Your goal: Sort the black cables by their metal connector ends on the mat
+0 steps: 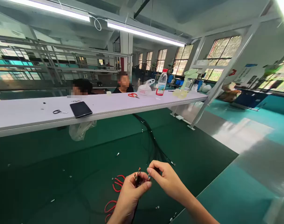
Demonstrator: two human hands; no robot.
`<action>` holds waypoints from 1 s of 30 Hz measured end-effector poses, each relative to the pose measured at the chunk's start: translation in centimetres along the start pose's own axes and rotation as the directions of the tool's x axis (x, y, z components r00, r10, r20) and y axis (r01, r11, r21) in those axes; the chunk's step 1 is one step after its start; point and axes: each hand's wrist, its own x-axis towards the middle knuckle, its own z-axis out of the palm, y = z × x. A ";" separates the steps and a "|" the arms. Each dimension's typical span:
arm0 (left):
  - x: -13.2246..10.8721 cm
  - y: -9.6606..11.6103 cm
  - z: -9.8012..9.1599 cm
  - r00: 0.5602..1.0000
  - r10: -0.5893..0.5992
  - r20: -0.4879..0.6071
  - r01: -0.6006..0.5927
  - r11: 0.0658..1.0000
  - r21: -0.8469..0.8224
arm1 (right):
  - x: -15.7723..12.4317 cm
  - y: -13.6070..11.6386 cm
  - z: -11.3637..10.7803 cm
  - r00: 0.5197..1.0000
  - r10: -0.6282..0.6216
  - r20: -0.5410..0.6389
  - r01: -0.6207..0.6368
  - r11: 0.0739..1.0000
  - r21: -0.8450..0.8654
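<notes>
Thin black cables with bare metal connectors [138, 175] at their ends stick up from my left hand [131, 194], whose fingers are wrapped round them. One small shiny connector [148, 177] sits at the left fingertips, just below the pinched thumb and forefinger of my right hand [166, 180]. Whatever lies between those right fingertips is hidden. Both hands meet above the dark green work surface [86, 174]. Close to my left hand lie red-handled tools, one pair of handles [117, 183] above another [110, 207], partly covered by the hand and wrist.
A bundle of black cables [153, 138] runs back under a raised white shelf [114, 105]. On the shelf are a black tablet [80, 109], red-handled scissors [133, 95], a water bottle [161, 83] and a plastic bag [144, 89]. Two people are beyond it. Small metal pieces are scattered about.
</notes>
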 end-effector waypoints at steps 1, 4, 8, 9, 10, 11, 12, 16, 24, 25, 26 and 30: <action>-0.2 0.0 0.1 1.000 0.007 -0.010 -0.007 1.000 0.007 | 0.1 0.2 0.0 1.000 -0.017 0.014 0.017 0.999 0.030; -0.9 0.2 0.4 0.998 0.010 -0.068 -0.009 1.000 0.020 | 0.4 0.9 -0.1 0.997 -0.054 0.062 0.046 0.992 0.121; -1.9 0.2 0.6 0.990 -0.029 -0.140 0.029 1.000 -0.001 | 0.5 1.5 -0.1 0.989 -0.077 0.129 0.047 0.975 0.217; -2.2 0.1 0.7 0.987 -0.035 -0.156 0.033 0.999 -0.013 | 0.6 1.6 0.0 0.986 -0.083 0.146 0.046 0.970 0.237; -2.4 0.1 0.7 0.985 -0.038 -0.170 0.035 0.999 -0.025 | 0.6 1.7 0.1 0.983 -0.087 0.162 0.044 0.966 0.255; -2.5 0.0 0.7 0.983 -0.041 -0.181 0.035 0.999 -0.035 | 0.7 1.8 0.2 0.980 -0.091 0.176 0.041 0.962 0.271; -2.7 -0.1 0.7 0.980 -0.042 -0.193 0.034 0.998 -0.044 | 0.7 1.9 0.4 0.978 -0.092 0.187 0.036 0.958 0.283; -3.1 -0.3 0.4 0.977 -0.038 -0.209 0.023 0.997 -0.075 | 1.1 2.3 1.1 0.979 -0.067 0.191 0.009 0.957 0.290; -2.7 -1.0 -0.2 0.959 -0.054 -0.277 0.032 0.996 -0.084 | 1.8 2.7 1.6 0.987 -0.086 0.134 0.043 0.953 0.299; -2.6 -1.0 -0.2 0.955 -0.049 -0.291 0.027 0.996 -0.081 | 1.9 2.8 1.6 0.987 -0.085 0.133 0.041 0.952 0.303; -2.5 -0.9 -0.2 0.953 -0.039 -0.301 0.018 0.997 -0.074 | 2.0 2.8 1.6 0.988 -0.079 0.135 0.035 0.952 0.306; -2.3 -0.4 -0.3 0.953 0.040 -0.301 -0.045 0.999 -0.011 | 2.2 2.6 1.9 0.988 -0.067 0.137 0.019 0.947 0.322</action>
